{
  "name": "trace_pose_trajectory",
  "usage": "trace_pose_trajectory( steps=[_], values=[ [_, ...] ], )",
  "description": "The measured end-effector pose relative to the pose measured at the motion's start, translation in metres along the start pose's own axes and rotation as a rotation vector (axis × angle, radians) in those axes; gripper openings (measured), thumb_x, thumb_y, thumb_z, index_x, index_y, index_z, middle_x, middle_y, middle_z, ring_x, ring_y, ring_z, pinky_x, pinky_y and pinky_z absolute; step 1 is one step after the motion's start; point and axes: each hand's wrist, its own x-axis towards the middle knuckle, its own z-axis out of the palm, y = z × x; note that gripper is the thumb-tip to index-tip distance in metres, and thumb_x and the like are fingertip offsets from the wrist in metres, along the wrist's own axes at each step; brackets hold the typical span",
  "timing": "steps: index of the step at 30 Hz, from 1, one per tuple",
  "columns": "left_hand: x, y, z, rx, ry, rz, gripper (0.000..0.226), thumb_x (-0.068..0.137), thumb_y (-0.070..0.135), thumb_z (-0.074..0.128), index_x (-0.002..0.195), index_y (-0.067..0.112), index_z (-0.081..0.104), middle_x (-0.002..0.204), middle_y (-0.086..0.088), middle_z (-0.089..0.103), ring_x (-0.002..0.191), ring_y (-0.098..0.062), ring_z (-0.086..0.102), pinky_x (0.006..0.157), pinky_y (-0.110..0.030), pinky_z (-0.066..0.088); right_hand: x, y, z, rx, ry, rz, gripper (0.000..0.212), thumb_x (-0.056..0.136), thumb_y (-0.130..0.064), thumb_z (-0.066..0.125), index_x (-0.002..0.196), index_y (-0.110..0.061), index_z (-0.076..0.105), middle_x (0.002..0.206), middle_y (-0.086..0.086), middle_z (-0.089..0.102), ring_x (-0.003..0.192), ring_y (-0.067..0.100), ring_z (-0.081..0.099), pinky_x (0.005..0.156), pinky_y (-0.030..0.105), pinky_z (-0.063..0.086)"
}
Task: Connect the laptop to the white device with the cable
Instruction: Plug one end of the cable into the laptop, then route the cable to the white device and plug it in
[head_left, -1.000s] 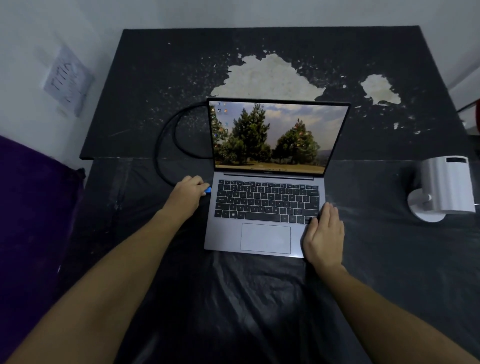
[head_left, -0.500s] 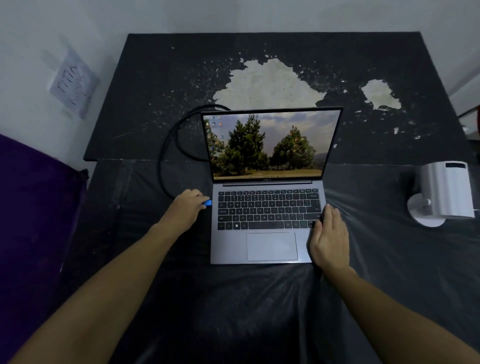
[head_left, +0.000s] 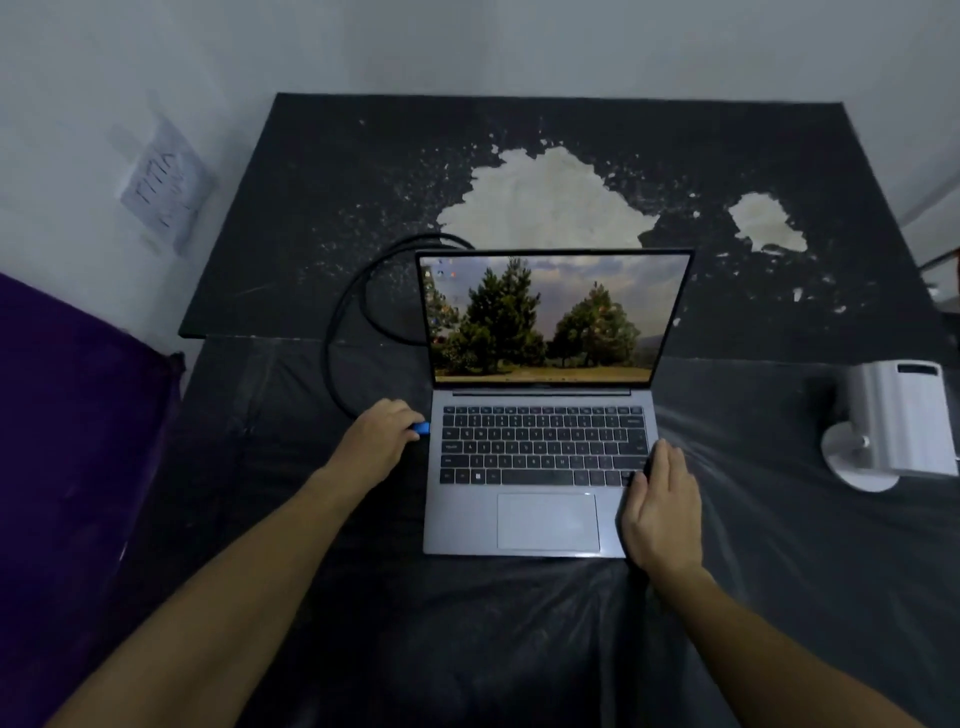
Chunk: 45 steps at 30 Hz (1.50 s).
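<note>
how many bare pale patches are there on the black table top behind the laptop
2 big ones: a large patch right behind the laptop screen, and a smaller patch to its right. Tiny flecks lie scattered around them, and the screen may hide more.

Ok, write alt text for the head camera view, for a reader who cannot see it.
A person's left hand holds a blue cable plug at the left edge of an open grey laptop, while the right hand rests flat on its right front corner. A black cable loops behind; a white device stands to the right on the black-covered table.
</note>
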Motion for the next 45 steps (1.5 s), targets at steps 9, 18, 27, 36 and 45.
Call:
trace_pose_trajectory(
  steps=[9,18,27,36,45],
  values=[
    [0.025,0.001,-0.052,0.053,-0.141,-0.106,0.036,0.098,0.027,0.056,0.131,0.013,0.056,0.127,-0.005,0.054,0.119,-0.023,0.048,0.099,-0.038,0.043,0.048,-0.042,-0.048,-0.004,0.081,-0.101,0.037,0.088,-0.007,0.059,0.125,-0.002,0.056,0.120,0.019,0.057,0.106,0.038,0.056,0.089,0.048,0.047],
    [0.129,-0.013,-0.118,0.028,0.040,-0.266,0.030,0.100,0.022,0.052,0.127,0.013,0.056,0.125,-0.007,0.051,0.115,-0.027,0.050,0.094,-0.043,0.047,0.176,-0.219,-0.117,0.032,0.103,-0.626,0.017,0.090,-0.016,0.053,0.102,-0.012,0.064,0.095,0.005,0.062,0.090,0.025,0.055,0.077,0.041,0.047],
    [0.240,-0.021,-0.105,0.053,-0.023,-0.193,0.035,0.095,0.014,0.059,0.130,0.014,0.055,0.130,-0.010,0.054,0.120,-0.030,0.048,0.101,-0.044,0.042,0.264,-0.304,-0.087,-0.360,-0.224,-0.710,0.030,0.096,-0.029,0.046,0.117,-0.014,0.062,0.117,0.011,0.060,0.110,0.034,0.053,0.088,0.045,0.045],
    [0.308,-0.038,-0.074,0.359,-0.225,-0.026,0.042,0.098,0.013,0.049,0.138,0.025,0.047,0.139,-0.006,0.052,0.124,-0.031,0.048,0.099,-0.046,0.040,0.309,-0.281,-0.067,-0.491,-0.324,-0.522,0.032,0.094,-0.025,0.045,0.119,-0.013,0.061,0.121,0.012,0.058,0.114,0.034,0.051,0.090,0.045,0.041],
    [0.324,0.002,-0.125,0.221,0.080,0.159,0.018,0.097,0.021,0.057,0.110,0.016,0.069,0.107,-0.006,0.063,0.096,-0.029,0.062,0.080,-0.046,0.051,0.325,-0.271,-0.076,-0.208,-0.515,-0.192,0.049,0.093,-0.025,0.058,0.136,-0.010,0.038,0.127,0.015,0.057,0.101,0.031,0.055,0.076,0.039,0.044]
  ],
)
